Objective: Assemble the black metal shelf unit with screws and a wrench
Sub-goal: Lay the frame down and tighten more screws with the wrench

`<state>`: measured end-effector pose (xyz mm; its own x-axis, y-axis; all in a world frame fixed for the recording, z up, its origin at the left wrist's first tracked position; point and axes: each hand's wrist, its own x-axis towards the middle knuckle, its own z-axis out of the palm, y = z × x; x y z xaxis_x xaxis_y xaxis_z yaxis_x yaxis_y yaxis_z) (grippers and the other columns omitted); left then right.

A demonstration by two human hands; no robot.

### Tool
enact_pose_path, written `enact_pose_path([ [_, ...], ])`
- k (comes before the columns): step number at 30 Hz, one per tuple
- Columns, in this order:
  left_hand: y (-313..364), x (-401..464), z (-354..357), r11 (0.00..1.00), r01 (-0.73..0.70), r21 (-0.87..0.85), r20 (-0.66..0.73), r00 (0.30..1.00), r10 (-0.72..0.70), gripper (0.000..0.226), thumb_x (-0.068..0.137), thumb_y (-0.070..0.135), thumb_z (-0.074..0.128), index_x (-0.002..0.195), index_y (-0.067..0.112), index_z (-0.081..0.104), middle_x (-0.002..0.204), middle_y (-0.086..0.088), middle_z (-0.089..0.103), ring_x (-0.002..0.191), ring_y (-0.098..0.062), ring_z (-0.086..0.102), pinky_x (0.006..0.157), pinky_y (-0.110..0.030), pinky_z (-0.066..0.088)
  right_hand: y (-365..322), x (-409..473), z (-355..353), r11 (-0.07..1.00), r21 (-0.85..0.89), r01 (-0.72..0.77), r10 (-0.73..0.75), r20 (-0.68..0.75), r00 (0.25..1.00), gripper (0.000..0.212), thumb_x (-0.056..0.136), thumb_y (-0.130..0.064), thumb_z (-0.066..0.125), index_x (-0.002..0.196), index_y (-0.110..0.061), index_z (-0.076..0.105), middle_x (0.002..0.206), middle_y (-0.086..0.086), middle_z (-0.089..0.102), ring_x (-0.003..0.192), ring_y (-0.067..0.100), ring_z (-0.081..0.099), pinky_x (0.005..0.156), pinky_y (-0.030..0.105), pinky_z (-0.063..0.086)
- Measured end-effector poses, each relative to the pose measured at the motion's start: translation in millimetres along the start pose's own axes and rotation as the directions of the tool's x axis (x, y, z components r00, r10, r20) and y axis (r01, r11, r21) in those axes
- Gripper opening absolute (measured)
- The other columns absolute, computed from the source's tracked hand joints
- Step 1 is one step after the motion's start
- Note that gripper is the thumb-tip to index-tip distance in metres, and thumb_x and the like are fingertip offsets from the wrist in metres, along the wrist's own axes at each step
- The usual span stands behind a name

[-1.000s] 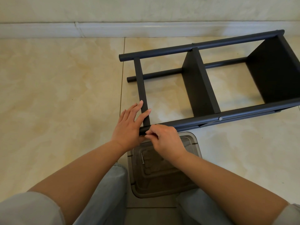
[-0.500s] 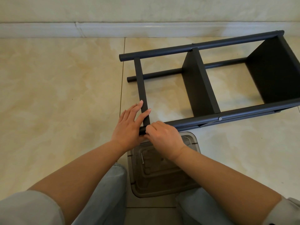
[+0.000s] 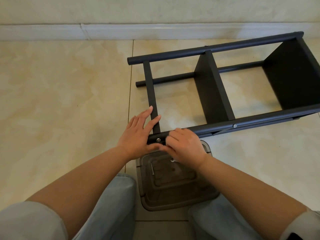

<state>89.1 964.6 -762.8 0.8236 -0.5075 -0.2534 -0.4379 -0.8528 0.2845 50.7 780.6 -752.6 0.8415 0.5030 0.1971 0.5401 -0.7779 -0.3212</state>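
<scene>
The black metal shelf unit (image 3: 213, 94) lies on its side on the tiled floor. My left hand (image 3: 138, 132) rests at its near left corner, straight fingers either side of the thin crossbar (image 3: 150, 90), thumb against the near side of the near post (image 3: 259, 118). My right hand (image 3: 185, 144) has its fingers curled over that post's left end. Between the two hands a silver screw head (image 3: 158, 140) shows in the post. Another screw head (image 3: 234, 125) sits farther right on the same post.
A smoky clear plastic tray (image 3: 204, 193) lies between my knees, under the post end. It holds a long loose screw (image 3: 153, 168) and a small light metal piece (image 3: 173, 160) half hidden by my wrist. A white skirting board (image 3: 103, 31) runs along the wall behind.
My right hand has slid a little to the right along the post, uncovering the screw head it was pinching. The left hand and the shelf have stayed put.
</scene>
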Motion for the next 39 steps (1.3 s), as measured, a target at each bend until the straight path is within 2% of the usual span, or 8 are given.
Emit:
enact_pose_path([
  [2,-2.1,-0.3,-0.2,1.000,-0.006,-0.006,0.005,1.000,0.007,0.090,0.078,0.080,0.019,0.151,0.029,0.005,0.158,-0.001,-0.010,0.145,-0.021,-0.003,0.115,-0.034,0.000,-5.4,-25.4,6.0,0.990,0.133,-0.047,0.048,-0.003,0.999,0.030,0.088,-0.036,0.053,0.067,-0.016,0.058,0.065,-0.004,0.054,0.056,0.006,0.046,0.053,0.015,0.035],
  [4,-1.8,-1.2,-0.4,1.000,0.000,-0.022,0.004,1.000,0.000,0.084,0.081,0.074,0.018,0.151,0.029,0.006,0.158,0.000,-0.011,0.145,-0.021,-0.003,0.115,-0.035,0.001,-16.6,-41.6,15.3,0.954,0.204,-0.219,0.179,0.199,0.964,0.029,0.092,-0.038,0.049,0.075,-0.017,0.060,0.072,-0.007,0.052,0.062,0.003,0.045,0.057,0.016,0.038],
  [7,0.1,-1.4,-1.7,0.999,0.003,-0.050,-0.006,1.000,-0.003,0.086,0.077,0.073,0.014,0.151,0.029,0.010,0.159,-0.001,-0.007,0.145,-0.022,0.001,0.116,-0.037,0.005,-17.5,-49.3,29.8,0.916,-0.003,-0.402,0.309,0.644,0.700,0.027,0.097,-0.036,0.047,0.112,-0.017,0.058,0.106,-0.002,0.055,0.095,0.015,0.057,0.080,0.029,0.047],
  [9,0.3,-1.5,-1.9,0.999,0.004,-0.053,0.000,1.000,-0.004,0.086,0.077,0.073,0.014,0.151,0.030,0.011,0.159,0.000,-0.006,0.145,-0.021,0.001,0.116,-0.037,0.005,-15.4,-49.8,37.3,0.913,-0.158,-0.377,0.352,0.771,0.530,0.029,0.097,-0.024,0.048,0.123,-0.013,0.054,0.122,0.007,0.054,0.108,0.024,0.056,0.086,0.034,0.046],
  [11,-0.2,-1.4,-1.9,0.999,0.005,-0.050,0.004,1.000,-0.005,0.085,0.077,0.073,0.014,0.151,0.030,0.010,0.158,0.000,-0.007,0.145,-0.021,0.001,0.116,-0.037,0.005,-17.4,-52.6,46.7,0.912,-0.241,-0.333,0.384,0.789,0.480,0.032,0.097,-0.011,0.045,0.128,-0.008,0.051,0.128,0.013,0.051,0.114,0.028,0.054,0.089,0.035,0.046],
  [18,0.1,-1.8,-1.7,0.998,0.003,-0.063,0.005,1.000,-0.003,0.082,0.080,0.070,0.017,0.151,0.030,0.009,0.158,0.000,-0.008,0.145,-0.022,0.002,0.115,-0.036,0.005,8.3,-48.6,57.9,0.933,-0.325,-0.154,0.347,0.696,0.629,0.039,0.094,-0.006,0.047,0.133,-0.001,0.043,0.132,0.020,0.044,0.118,0.031,0.048,0.095,0.037,0.045],
  [23,1.0,-1.8,-2.8,0.997,0.015,-0.072,0.011,1.000,-0.014,0.077,0.084,0.065,0.029,0.150,0.031,0.008,0.158,0.001,-0.010,0.145,-0.020,-0.001,0.115,-0.034,0.002,21.2,-50.6,73.9,0.939,-0.311,-0.150,0.334,0.705,0.626,0.039,0.095,-0.008,0.046,0.134,-0.002,0.043,0.134,0.019,0.043,0.119,0.029,0.049,0.095,0.036,0.045],
  [39,1.0,-0.5,-0.1,0.998,0.024,-0.065,0.011,1.000,-0.024,0.083,0.077,0.073,0.015,0.150,0.034,0.006,0.158,0.003,-0.012,0.145,-0.019,-0.001,0.111,-0.030,0.000,25.2,-58.0,79.4,0.931,-0.287,-0.227,0.365,0.694,0.620,0.034,0.095,-0.007,0.045,0.129,-0.006,0.048,0.131,0.017,0.047,0.114,0.027,0.053,0.091,0.035,0.046],
])
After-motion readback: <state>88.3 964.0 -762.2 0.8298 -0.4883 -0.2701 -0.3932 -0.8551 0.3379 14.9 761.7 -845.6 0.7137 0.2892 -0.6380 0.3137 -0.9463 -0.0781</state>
